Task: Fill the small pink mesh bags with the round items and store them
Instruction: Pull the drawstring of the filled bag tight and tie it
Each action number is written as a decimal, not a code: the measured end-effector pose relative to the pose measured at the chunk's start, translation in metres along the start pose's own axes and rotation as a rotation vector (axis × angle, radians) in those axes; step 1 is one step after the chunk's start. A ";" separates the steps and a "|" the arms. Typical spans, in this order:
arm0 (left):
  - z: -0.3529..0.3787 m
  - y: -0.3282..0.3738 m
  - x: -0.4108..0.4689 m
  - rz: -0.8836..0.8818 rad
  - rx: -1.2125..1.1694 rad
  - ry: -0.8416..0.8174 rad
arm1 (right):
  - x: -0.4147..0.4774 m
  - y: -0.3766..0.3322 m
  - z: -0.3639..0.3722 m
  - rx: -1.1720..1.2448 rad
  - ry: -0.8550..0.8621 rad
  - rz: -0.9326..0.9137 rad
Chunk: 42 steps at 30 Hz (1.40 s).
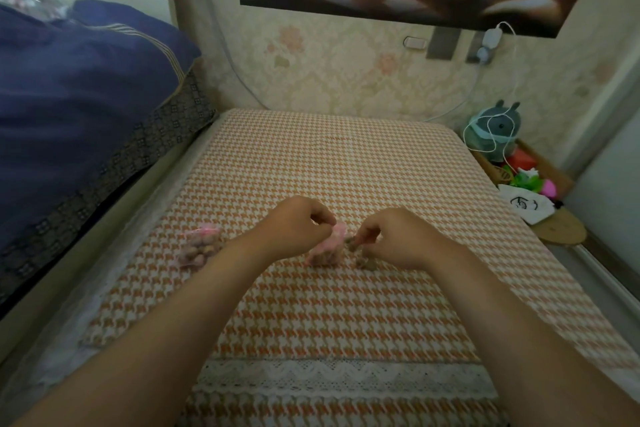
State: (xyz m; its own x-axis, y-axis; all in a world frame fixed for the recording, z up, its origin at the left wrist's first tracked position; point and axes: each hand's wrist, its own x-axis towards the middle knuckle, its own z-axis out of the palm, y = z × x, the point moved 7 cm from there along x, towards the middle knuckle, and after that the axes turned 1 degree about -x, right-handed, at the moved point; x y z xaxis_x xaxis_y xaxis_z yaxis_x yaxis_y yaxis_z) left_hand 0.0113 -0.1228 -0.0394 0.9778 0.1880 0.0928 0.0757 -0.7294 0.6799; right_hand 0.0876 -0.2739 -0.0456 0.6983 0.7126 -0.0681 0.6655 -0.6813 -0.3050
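Observation:
A small pink mesh bag [329,246] stands on the orange houndstooth tablecloth [346,305], partly filled with brown round items. My left hand [298,225] pinches its pink top edge. My right hand [391,236] sits just right of the bag and pinches a brown round item [350,243] at the bag's mouth. A few loose round items [367,263] lie under my right hand. A second pink mesh bag [201,246], full of round items, lies on the cloth to the left.
A bed with a dark blue quilt [86,97] borders the table on the left. At the right edge stand a plush toy [498,128], a white pouch [526,208] and a box of coloured things [530,173]. A white cable [485,114] hangs down the wall behind.

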 end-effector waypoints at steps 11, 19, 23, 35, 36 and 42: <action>0.000 -0.002 -0.004 -0.022 0.035 -0.057 | 0.008 -0.003 0.019 -0.091 -0.102 -0.002; 0.001 -0.003 -0.001 0.001 0.021 -0.081 | 0.005 -0.006 0.017 -0.137 -0.094 -0.013; 0.001 -0.002 -0.001 0.011 0.026 -0.079 | 0.007 -0.009 0.023 -0.167 -0.073 -0.010; -0.001 -0.003 0.000 -0.004 -0.014 -0.083 | 0.000 -0.035 -0.020 0.171 0.380 -0.138; -0.001 -0.003 0.000 -0.001 -0.020 -0.079 | 0.001 -0.038 -0.016 0.139 0.358 -0.159; -0.002 -0.004 -0.002 -0.006 -0.009 -0.086 | 0.002 -0.039 -0.015 0.149 0.330 -0.148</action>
State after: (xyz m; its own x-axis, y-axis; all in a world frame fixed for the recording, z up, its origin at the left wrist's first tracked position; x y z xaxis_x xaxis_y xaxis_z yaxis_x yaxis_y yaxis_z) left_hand 0.0088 -0.1188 -0.0411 0.9905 0.1349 0.0261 0.0804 -0.7226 0.6866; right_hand 0.0673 -0.2487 -0.0193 0.6613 0.6923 0.2889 0.7365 -0.5262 -0.4249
